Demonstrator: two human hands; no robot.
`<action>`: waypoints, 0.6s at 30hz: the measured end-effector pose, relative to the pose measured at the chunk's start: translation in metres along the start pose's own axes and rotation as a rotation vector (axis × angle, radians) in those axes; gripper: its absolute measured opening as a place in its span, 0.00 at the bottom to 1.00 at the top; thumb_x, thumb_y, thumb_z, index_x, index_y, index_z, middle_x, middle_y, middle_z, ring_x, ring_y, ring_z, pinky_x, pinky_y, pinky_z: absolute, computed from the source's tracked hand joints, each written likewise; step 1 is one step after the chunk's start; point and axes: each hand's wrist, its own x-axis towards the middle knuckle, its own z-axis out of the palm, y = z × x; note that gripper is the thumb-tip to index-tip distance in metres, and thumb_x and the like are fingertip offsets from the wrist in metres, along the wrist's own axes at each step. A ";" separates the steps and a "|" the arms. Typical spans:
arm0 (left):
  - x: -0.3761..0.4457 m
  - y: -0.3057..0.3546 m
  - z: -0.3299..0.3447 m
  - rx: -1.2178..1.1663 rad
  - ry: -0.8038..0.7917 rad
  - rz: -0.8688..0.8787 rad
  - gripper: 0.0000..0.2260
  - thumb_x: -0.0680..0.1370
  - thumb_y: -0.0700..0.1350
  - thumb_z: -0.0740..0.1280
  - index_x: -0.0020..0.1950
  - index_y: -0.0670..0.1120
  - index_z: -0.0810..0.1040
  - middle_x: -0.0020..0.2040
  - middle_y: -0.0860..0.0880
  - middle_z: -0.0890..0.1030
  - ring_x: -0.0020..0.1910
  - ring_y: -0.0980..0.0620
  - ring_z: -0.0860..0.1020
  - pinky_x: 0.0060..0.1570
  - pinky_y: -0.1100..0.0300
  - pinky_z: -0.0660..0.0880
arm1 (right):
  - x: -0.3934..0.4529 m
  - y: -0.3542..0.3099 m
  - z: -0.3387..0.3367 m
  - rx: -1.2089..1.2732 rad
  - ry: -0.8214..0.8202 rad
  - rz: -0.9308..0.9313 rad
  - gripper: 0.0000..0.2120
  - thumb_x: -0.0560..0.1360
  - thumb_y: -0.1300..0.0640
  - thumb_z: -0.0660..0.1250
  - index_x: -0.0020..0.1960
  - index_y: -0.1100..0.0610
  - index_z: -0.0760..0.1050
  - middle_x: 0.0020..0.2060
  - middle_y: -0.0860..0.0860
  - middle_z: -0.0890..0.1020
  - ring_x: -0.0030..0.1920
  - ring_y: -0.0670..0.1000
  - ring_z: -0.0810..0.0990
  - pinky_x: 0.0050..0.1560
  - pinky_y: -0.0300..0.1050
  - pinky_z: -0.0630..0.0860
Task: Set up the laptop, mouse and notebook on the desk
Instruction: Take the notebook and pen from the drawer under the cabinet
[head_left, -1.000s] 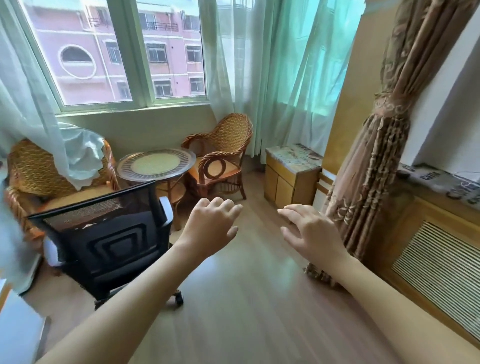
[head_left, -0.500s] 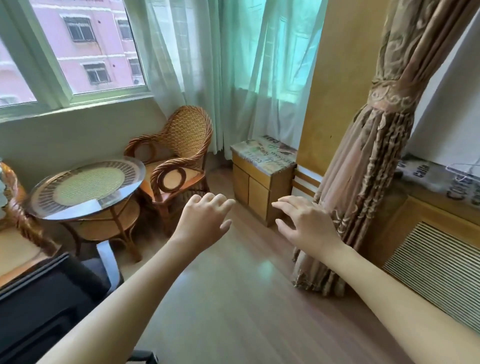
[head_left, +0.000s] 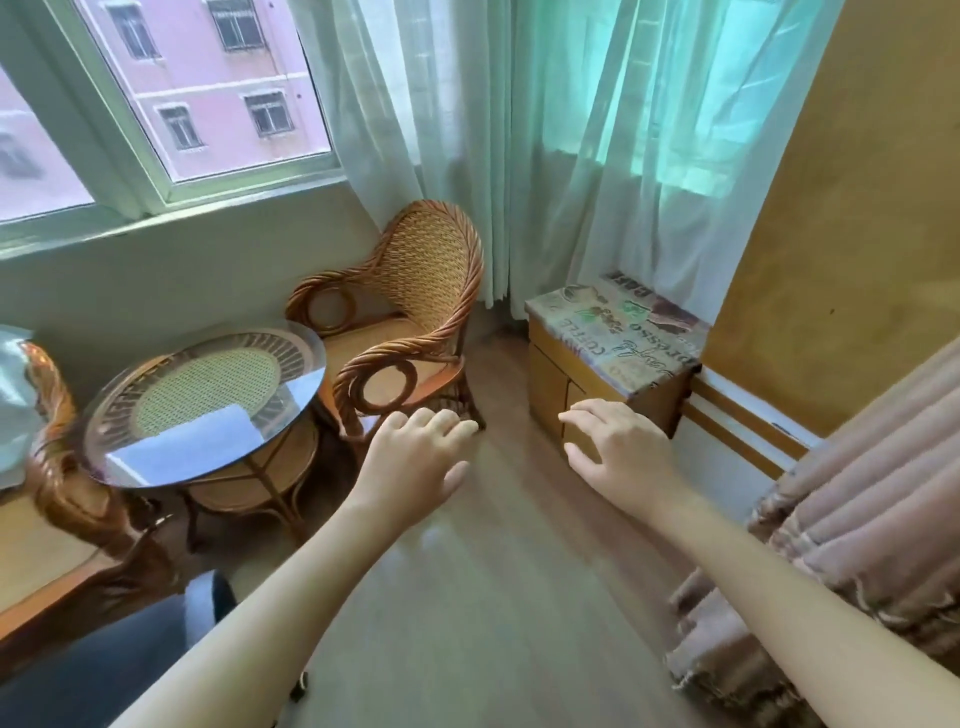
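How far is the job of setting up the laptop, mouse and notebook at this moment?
Nothing looks done: no laptop, mouse, notebook or desk is in view. The left hand and right hand hold nothing, both stretched out open over the wooden floor, between the round glass table and the small cabinet. All of it is left: finding the three things and placing them.

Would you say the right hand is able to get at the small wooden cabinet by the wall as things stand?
Probably yes: the right hand is open and holds nothing, and only bare floor shows between it and the small wooden cabinet, though a step forward may be needed.
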 end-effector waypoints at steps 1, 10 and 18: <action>0.015 -0.011 0.009 -0.002 -0.014 -0.007 0.20 0.74 0.54 0.69 0.64 0.50 0.77 0.57 0.50 0.82 0.53 0.49 0.81 0.45 0.54 0.75 | 0.020 0.004 0.012 0.007 -0.014 -0.006 0.15 0.71 0.53 0.68 0.58 0.53 0.79 0.54 0.48 0.81 0.55 0.51 0.79 0.51 0.47 0.77; 0.207 -0.108 0.111 -0.053 -0.076 0.064 0.20 0.75 0.55 0.66 0.66 0.52 0.74 0.60 0.51 0.80 0.56 0.48 0.78 0.52 0.53 0.74 | 0.185 0.072 0.116 -0.025 -0.093 0.135 0.15 0.73 0.52 0.67 0.59 0.52 0.78 0.56 0.47 0.80 0.57 0.50 0.77 0.53 0.46 0.75; 0.406 -0.132 0.194 -0.104 -0.124 0.298 0.20 0.78 0.55 0.60 0.69 0.53 0.69 0.63 0.52 0.76 0.60 0.48 0.75 0.53 0.53 0.72 | 0.285 0.138 0.173 -0.048 -0.144 0.358 0.16 0.73 0.52 0.66 0.60 0.52 0.77 0.57 0.47 0.79 0.58 0.50 0.77 0.53 0.47 0.76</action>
